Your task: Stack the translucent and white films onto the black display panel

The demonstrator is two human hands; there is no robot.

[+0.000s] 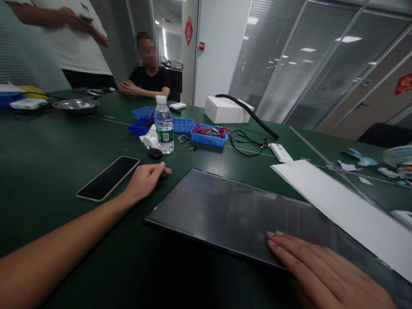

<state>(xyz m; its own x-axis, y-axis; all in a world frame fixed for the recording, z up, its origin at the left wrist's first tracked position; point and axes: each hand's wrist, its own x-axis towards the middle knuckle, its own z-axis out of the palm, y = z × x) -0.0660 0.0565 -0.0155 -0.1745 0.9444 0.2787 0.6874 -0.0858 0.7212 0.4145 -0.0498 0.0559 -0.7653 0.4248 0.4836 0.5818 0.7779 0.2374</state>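
Observation:
My left hand point(145, 180) rests on the green table with its fingers curled together; I see nothing in it. Just left of it lies a smartphone point(109, 178) with a dark screen. A dark, glossy flat panel point(219, 210), like a display screen, lies between my hands, its left corner close to my left wrist. Flat and with fingers stretched out, my right hand point(322, 266) lies on the panel's near edge, partly cut off by the frame. A white flat sheet point(347, 201) lies along the panel's far right side.
Beyond my left hand stand a water bottle point(164, 128), a black oval object point(155, 153) and glasses point(187, 141). Farther back are a blue tray of wires point(209, 139), a white box point(227, 110) and a metal dish point(75, 105). Two people point(149, 81) are across the table.

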